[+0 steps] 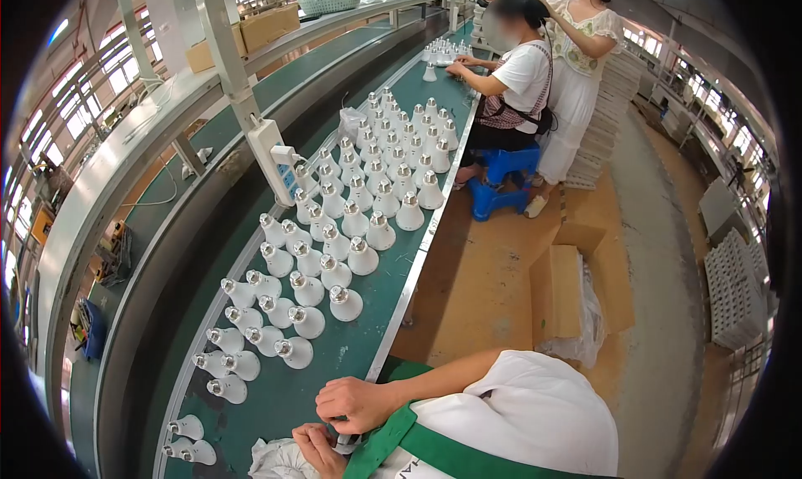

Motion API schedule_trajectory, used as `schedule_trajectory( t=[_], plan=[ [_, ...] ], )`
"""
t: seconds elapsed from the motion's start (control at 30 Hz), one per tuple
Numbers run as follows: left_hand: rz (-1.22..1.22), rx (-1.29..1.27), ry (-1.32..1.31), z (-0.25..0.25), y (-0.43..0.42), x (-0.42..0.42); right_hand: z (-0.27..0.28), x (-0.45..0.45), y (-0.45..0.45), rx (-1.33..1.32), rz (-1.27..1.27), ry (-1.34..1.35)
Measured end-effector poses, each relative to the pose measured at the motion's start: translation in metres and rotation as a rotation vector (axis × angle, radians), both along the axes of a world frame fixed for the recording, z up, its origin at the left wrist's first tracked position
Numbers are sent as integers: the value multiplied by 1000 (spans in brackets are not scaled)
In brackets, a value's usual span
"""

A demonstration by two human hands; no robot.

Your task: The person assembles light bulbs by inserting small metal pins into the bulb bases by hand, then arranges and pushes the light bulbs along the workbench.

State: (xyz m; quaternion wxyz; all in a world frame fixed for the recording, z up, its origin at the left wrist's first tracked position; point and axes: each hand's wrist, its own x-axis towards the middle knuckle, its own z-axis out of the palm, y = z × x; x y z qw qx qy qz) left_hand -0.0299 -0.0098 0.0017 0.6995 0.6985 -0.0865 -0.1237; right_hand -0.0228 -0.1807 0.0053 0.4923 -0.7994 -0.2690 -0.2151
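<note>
White bulbs (346, 309) stand vertical, caps (337, 293) up; left hand (317, 447) and right hand (357, 404) curled, contents unclear.

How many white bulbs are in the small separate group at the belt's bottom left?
3. The top bulb sits highest in the picture; below it, the left bulb and right bulb overlap. Another could be hidden behind them.

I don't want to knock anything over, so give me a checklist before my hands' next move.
1. Right hand clear of white cone-shaped bulbs with silver caps: ok.
2. Left hand gripping securely: cannot tell; its grasp is obscured.
3. Left hand clear of crumpled white material: cannot tell; they overlap in view.
4. Flat green work surface free of specks: not ok.
5. Open brown cardboard box off that surface: ok.
</note>
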Motion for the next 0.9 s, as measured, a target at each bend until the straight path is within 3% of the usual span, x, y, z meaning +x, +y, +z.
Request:
schedule_trajectory(
  t=[0.1, 0.2, 0.4, 0.67, 0.9],
  plan=[
    [31, -138, 42, -3, -2, -2, -1, 1, 3, 18, 15, -20],
    [-5, -25, -84, -9, 1, 0, -1, 1, 5, 11, 31, -13],
    [61, -340, 15, -23, 1, 10, 3, 1, 3, 9, -1, -30],
    [-145, -625, 300, 24, -7, 26, 28, 11, -12, -17, -112, -91],
    [-287, -956, 450, 24, 3, 27, 37, 11, -8, 46, -68, 86]
  ],
)
